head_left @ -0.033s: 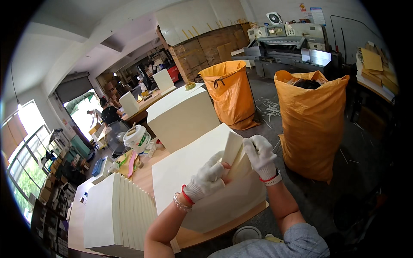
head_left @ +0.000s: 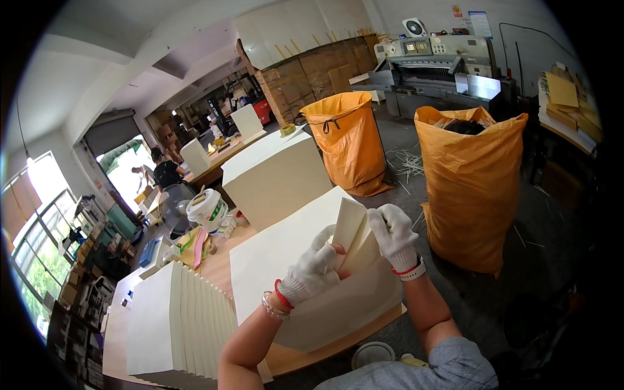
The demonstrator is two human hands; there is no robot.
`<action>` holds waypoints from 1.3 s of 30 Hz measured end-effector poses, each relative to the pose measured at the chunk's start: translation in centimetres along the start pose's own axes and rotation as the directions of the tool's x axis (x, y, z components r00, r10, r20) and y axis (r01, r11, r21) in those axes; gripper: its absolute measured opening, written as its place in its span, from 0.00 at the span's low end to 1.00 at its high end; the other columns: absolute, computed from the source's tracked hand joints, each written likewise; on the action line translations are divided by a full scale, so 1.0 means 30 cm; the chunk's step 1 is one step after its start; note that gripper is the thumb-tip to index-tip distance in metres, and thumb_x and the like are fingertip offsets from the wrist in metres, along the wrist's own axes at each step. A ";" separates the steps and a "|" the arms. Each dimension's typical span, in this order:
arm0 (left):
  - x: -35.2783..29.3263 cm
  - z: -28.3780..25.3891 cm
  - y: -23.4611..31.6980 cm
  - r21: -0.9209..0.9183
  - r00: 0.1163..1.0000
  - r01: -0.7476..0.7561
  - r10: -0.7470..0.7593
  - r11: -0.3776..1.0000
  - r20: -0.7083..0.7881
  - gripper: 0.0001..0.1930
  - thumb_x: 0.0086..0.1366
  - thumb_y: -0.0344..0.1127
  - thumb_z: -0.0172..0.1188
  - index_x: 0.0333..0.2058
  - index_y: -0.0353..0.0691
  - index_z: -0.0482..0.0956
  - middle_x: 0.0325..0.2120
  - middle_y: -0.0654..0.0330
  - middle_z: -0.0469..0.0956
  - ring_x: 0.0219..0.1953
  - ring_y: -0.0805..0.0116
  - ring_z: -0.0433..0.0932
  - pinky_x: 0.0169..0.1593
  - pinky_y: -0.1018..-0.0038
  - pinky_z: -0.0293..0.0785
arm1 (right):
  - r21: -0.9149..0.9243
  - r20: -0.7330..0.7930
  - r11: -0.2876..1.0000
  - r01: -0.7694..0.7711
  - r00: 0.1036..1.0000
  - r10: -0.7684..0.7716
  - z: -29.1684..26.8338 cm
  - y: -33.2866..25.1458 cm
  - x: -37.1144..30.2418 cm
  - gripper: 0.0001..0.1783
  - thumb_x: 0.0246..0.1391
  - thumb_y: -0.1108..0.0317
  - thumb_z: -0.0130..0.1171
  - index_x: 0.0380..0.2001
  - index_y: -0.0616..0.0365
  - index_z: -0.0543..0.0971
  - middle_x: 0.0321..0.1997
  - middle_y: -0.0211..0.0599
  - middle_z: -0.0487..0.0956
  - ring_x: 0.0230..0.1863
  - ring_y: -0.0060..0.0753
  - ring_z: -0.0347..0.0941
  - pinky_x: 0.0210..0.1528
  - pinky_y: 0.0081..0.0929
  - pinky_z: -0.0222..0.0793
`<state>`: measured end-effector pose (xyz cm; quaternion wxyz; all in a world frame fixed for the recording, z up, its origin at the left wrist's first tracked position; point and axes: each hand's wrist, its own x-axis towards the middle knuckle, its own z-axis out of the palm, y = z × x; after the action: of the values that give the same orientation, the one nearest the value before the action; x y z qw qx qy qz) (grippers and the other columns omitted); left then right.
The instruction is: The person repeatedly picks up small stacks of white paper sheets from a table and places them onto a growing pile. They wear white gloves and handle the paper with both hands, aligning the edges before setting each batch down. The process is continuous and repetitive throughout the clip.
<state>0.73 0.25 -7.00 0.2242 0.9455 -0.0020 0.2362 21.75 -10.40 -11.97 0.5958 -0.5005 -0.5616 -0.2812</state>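
A thick stack of cream paper sheets (head_left: 276,260) lies at the table's near edge. My left hand (head_left: 313,268), in a white glove with some fingertips bare, is closed on a bent-up corner of sheets (head_left: 351,220). My right hand (head_left: 392,233), also white-gloved, is curled closed at the right edge of that lifted part and pinches the paper there. Its fingertips are partly hidden. To the left, a second pile of paper (head_left: 153,318) stands in offset, stepped bundles. Behind my stack is a tall block of paper (head_left: 276,172).
Two orange sacks, one farther (head_left: 348,146) and one nearer on the right (head_left: 471,188), stand on the floor. A white bucket (head_left: 207,209) and scraps (head_left: 193,247) sit on the table (head_left: 221,257). A large cutting machine (head_left: 442,68) is at the back; a person (head_left: 168,170) is far left.
The lifted corner of sheets has tilted slightly to the left, with my left fingers shifting a little. My right hand stays almost where it was.
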 end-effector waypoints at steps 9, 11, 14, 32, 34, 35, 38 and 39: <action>0.000 0.020 -0.017 0.025 0.999 -0.009 0.010 1.000 -0.044 0.20 0.52 0.24 0.71 0.45 0.39 0.77 0.66 0.41 0.63 0.55 0.43 0.77 0.53 0.61 0.77 | -0.098 -0.015 0.978 0.186 0.982 -0.188 -0.007 0.021 -0.007 0.11 0.59 0.77 0.58 0.45 0.60 0.78 0.26 0.37 0.69 0.27 0.41 0.68 0.28 0.37 0.64; -0.007 0.011 -0.040 0.119 0.996 -0.088 0.088 0.989 -0.001 0.24 0.54 0.27 0.72 0.51 0.43 0.78 0.65 0.44 0.65 0.55 0.46 0.77 0.55 0.62 0.75 | 0.022 -0.016 0.999 0.041 0.999 -0.041 -0.003 0.006 -0.004 0.09 0.60 0.76 0.58 0.44 0.60 0.79 0.26 0.37 0.69 0.27 0.41 0.69 0.28 0.37 0.63; 0.001 -0.012 -0.015 0.084 0.992 0.046 -0.056 0.995 0.113 0.22 0.53 0.28 0.73 0.48 0.42 0.79 0.65 0.44 0.66 0.52 0.47 0.78 0.53 0.63 0.75 | 0.070 -0.032 0.996 -0.055 0.998 0.057 0.002 -0.022 0.006 0.05 0.61 0.75 0.58 0.40 0.61 0.79 0.25 0.38 0.70 0.27 0.42 0.69 0.27 0.38 0.63; 0.005 -0.015 0.010 0.010 0.982 0.146 -0.146 0.989 0.122 0.22 0.53 0.22 0.69 0.48 0.37 0.79 0.64 0.44 0.67 0.52 0.49 0.79 0.53 0.64 0.76 | 0.170 -0.040 0.955 -0.244 0.966 0.254 -0.003 -0.044 0.017 0.07 0.63 0.73 0.58 0.30 0.63 0.78 0.22 0.38 0.70 0.25 0.41 0.69 0.28 0.37 0.64; 0.007 -0.003 0.015 -0.007 0.996 0.078 -0.077 0.997 0.038 0.22 0.51 0.25 0.73 0.46 0.39 0.79 0.64 0.44 0.67 0.52 0.47 0.79 0.53 0.63 0.76 | 0.157 -0.052 0.961 -0.228 0.970 0.238 0.002 -0.036 0.016 0.07 0.63 0.73 0.58 0.29 0.63 0.77 0.22 0.38 0.71 0.24 0.41 0.69 0.27 0.37 0.64; 0.008 0.007 0.012 0.004 1.000 0.005 -0.004 1.000 -0.031 0.22 0.50 0.26 0.75 0.45 0.40 0.79 0.64 0.45 0.67 0.52 0.46 0.78 0.53 0.63 0.76 | 0.148 -0.061 0.965 -0.217 0.972 0.228 0.006 -0.030 0.013 0.08 0.63 0.73 0.58 0.29 0.64 0.77 0.22 0.39 0.70 0.24 0.41 0.69 0.27 0.37 0.64; 0.008 0.016 0.007 -0.001 0.997 0.040 -0.040 0.999 -0.065 0.23 0.47 0.29 0.79 0.42 0.42 0.78 0.66 0.44 0.65 0.54 0.45 0.78 0.53 0.62 0.77 | 0.144 -0.092 0.974 -0.174 0.978 0.188 0.018 -0.011 0.004 0.11 0.63 0.73 0.59 0.26 0.65 0.76 0.21 0.39 0.70 0.22 0.41 0.68 0.26 0.37 0.63; 0.006 0.017 0.003 0.007 0.997 0.043 -0.043 0.999 -0.063 0.24 0.47 0.29 0.79 0.43 0.43 0.79 0.66 0.44 0.64 0.55 0.45 0.77 0.53 0.62 0.77 | 0.144 -0.102 0.977 -0.158 0.980 0.173 0.019 -0.006 0.003 0.11 0.63 0.73 0.60 0.25 0.65 0.75 0.21 0.39 0.70 0.22 0.41 0.68 0.26 0.36 0.63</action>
<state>1.10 -0.03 -7.28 0.2252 0.9384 0.0264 0.2607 21.38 -9.94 -11.90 0.6809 -0.4870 -0.5008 -0.2200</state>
